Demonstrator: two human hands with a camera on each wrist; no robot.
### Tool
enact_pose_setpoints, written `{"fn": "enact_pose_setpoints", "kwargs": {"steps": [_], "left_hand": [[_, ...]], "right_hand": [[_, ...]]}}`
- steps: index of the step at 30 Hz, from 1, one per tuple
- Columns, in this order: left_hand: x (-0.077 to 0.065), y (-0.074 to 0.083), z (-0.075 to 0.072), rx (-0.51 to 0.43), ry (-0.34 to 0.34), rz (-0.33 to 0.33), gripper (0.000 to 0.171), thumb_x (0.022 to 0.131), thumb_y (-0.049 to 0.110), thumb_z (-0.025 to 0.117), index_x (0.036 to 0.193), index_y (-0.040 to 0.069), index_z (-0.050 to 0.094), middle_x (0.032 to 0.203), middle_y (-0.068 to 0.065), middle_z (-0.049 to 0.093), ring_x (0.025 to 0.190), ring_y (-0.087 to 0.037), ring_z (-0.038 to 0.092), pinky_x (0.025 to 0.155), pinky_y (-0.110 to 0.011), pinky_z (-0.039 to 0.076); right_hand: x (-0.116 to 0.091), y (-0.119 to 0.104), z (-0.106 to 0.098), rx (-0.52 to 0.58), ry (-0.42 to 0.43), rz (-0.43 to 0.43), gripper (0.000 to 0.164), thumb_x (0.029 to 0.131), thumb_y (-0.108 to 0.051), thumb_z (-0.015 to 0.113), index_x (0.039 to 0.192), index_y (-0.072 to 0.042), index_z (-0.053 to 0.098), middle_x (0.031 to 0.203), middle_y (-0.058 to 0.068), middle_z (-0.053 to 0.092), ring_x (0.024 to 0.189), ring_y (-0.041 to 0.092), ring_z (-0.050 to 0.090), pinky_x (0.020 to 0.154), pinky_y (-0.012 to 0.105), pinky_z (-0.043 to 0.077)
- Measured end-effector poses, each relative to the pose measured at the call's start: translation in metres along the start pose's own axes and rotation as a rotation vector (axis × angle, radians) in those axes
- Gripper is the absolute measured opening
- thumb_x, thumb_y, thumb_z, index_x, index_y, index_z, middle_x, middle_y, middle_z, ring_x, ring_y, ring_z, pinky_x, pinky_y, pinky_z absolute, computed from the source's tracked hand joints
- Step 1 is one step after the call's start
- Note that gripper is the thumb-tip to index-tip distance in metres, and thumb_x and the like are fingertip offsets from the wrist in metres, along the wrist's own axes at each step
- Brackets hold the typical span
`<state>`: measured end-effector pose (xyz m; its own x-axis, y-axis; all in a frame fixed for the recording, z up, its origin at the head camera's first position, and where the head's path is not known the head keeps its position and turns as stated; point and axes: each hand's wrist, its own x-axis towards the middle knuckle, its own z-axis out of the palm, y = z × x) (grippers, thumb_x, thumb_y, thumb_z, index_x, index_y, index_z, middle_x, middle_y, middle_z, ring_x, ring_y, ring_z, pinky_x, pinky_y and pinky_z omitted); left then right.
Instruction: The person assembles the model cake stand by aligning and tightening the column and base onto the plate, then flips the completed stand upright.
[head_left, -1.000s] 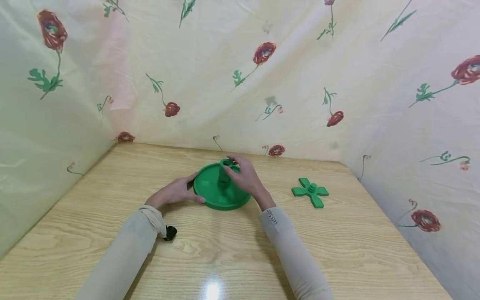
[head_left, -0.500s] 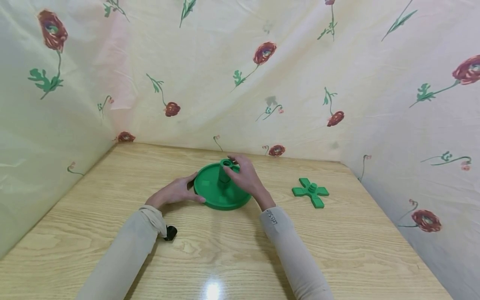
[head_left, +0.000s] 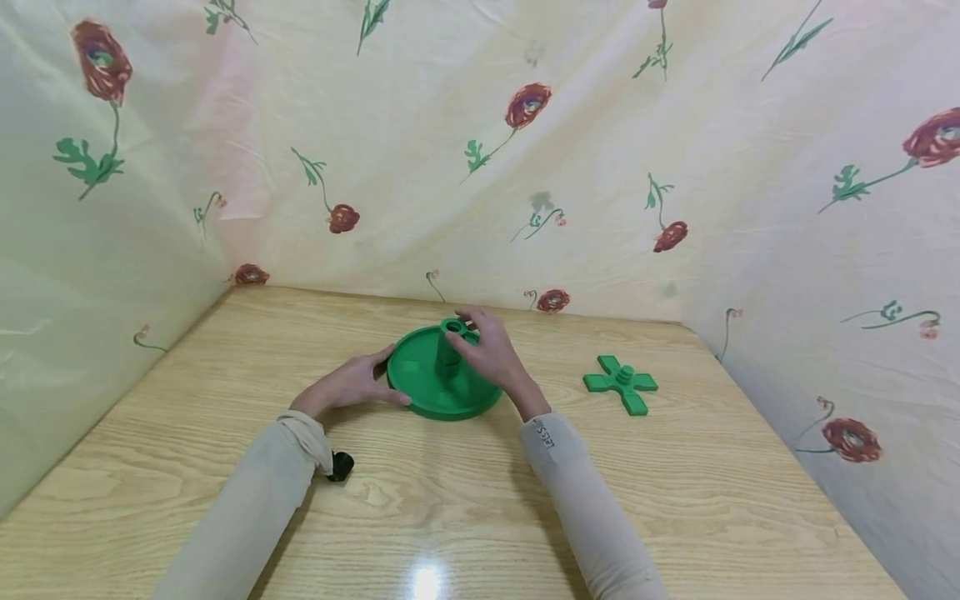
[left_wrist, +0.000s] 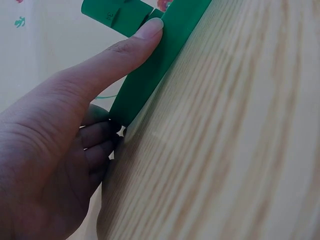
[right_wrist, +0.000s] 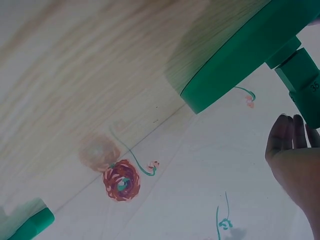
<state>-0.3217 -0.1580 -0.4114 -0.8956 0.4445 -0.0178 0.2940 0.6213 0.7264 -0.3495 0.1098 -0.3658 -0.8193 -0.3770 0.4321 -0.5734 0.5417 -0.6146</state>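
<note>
A round green tray [head_left: 420, 392] with a low raised rim lies on the wooden table. My left hand [head_left: 352, 383] holds its left side, thumb along the near rim and fingers round the far side; the left wrist view shows the thumb [left_wrist: 142, 37] on the rim's wall. From the tray's middle rises a hollow green post [head_left: 447, 346], marked with small digits in the right wrist view. My right hand [head_left: 491, 354] grips the upper post between thumb and fingers. In the right wrist view, a seam shows between the post and a short stub [right_wrist: 284, 52] on the tray.
To the right on the table [head_left: 720, 467] lies a green cross-shaped piece [head_left: 621, 383] with a ridged knob at its centre. A small black object [head_left: 341, 467] is by the left cuff. Flower-patterned cloth [head_left: 420, 150] encloses the table's back and sides.
The post seems to have turned or settled slightly on the tray's centre under my right hand. Both hands stay almost where they were.
</note>
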Motion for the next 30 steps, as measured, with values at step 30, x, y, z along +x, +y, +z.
{"fn": "enact_pose_setpoints", "kwargs": {"steps": [30], "left_hand": [[-0.0005,-0.0001,-0.0007,0.007,0.008,0.010,0.120,0.083,0.057,0.082,0.165,0.001,0.015,0.165,-0.024,0.026,0.151,-0.041,0.028,0.117,-0.057,0.031]], "right_hand": [[-0.0001,-0.0013,0.0037,-0.015,0.002,0.080,0.049,0.102,-0.026,0.069,0.141,0.003,0.058,0.132,0.020,0.059,0.119,0.035,0.057,0.100,0.048,0.049]]}}
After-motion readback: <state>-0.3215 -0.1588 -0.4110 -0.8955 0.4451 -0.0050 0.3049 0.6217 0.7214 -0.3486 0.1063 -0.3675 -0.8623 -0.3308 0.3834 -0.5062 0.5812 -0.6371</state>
